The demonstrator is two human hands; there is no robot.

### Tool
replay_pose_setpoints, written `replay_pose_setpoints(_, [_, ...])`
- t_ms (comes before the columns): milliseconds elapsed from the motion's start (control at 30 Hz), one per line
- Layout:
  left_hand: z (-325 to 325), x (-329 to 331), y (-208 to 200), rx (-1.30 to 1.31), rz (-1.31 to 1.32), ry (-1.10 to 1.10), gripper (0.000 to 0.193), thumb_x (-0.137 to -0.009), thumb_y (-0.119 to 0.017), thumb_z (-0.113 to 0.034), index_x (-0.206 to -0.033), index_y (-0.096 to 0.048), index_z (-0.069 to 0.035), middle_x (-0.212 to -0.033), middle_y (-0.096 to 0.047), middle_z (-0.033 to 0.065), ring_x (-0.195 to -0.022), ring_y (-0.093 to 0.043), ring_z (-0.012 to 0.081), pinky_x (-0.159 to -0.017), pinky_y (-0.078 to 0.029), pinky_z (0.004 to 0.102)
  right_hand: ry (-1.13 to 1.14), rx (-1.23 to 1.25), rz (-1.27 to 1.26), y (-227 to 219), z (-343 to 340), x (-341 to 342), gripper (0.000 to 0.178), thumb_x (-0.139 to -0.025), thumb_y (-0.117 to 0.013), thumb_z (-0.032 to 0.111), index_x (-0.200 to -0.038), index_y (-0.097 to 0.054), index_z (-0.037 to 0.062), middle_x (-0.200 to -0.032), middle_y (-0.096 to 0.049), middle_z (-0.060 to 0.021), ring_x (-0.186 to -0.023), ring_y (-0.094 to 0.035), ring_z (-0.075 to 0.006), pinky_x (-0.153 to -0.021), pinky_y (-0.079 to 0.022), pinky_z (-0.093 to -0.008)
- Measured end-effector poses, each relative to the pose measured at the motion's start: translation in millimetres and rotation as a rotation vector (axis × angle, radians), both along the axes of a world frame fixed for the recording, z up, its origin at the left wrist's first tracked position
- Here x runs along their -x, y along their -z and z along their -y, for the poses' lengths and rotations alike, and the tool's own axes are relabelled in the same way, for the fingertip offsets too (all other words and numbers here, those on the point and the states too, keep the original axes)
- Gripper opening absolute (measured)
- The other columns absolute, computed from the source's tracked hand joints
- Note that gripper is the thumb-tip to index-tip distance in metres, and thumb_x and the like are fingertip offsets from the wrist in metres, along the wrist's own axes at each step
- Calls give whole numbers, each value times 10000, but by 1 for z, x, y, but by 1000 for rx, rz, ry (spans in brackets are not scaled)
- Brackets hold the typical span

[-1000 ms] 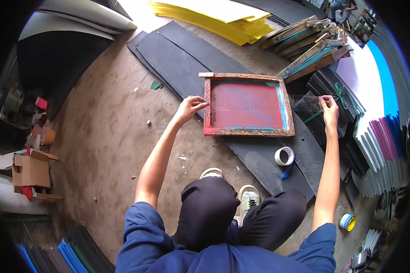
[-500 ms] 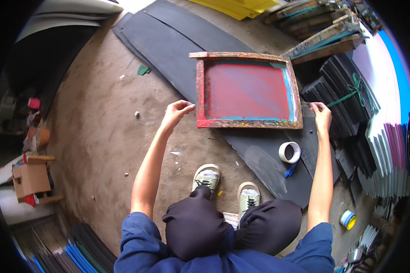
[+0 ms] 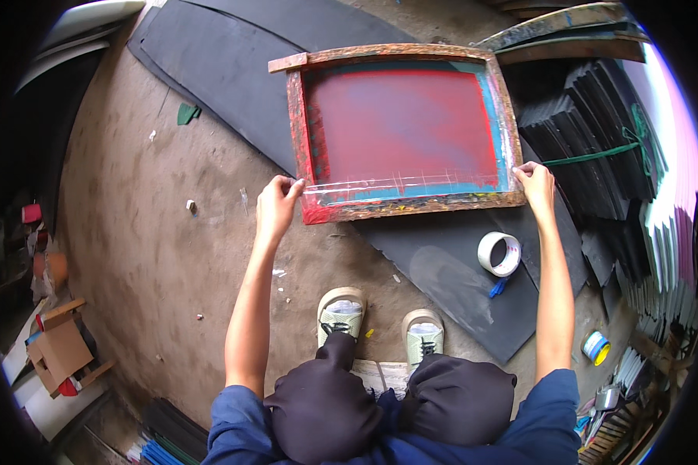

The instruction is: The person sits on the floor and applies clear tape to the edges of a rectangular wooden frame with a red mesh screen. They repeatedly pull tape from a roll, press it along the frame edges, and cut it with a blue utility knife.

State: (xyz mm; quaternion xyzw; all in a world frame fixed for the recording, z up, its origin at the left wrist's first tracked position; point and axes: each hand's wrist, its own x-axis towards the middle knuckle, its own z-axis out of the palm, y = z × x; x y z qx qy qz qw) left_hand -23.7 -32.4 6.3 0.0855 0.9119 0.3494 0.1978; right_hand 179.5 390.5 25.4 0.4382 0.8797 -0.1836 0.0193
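A wooden screen-printing frame with red mesh and blue edges lies flat before me on a black sheet. Across its near edge stretches a clear strip of tape, visible as pale shiny lines. My left hand is closed in a pinch at the strip's left end, by the frame's near left corner. At the other end, my right hand pinches the strip beside the near right corner. A white roll of tape rests on the black sheet, nearer me, with a blue scrap beside it.
Black sheets cover part of the concrete floor. Stacked black sheets bound with green string stand at the right, near more wooden frames. A cardboard box sits at the left, and a yellow-and-blue roll at the lower right.
The frame appears larger and nearer in view. My hands have come in to its near corners, and the tape strip now shows across the near edge of the mesh.
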Motion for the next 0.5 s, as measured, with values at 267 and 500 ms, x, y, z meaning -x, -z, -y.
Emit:
replay_pose_setpoints(267, [-14,13,0,427,-313,425,246,-743,-663,-288,-800,-562,-71,-767,-626,97,-796,-603,271,-723,-387,450,-330,-91,367,-1,2,31,206,-682,-712,198,-788,-644,34,-804,-653,-144,-853,-622,-309,-807,-374,-511])
replay_pose_setpoints(500, [-33,20,0,460,-439,721,251,-684,-699,-258,-790,-569,-71,-743,-612,72,-805,-589,266,-685,-401,422,-562,-295,457,9,-2,33,181,-646,-736,175,-735,-653,42,-764,-648,-139,-874,-603,-288,-749,-359,-490])
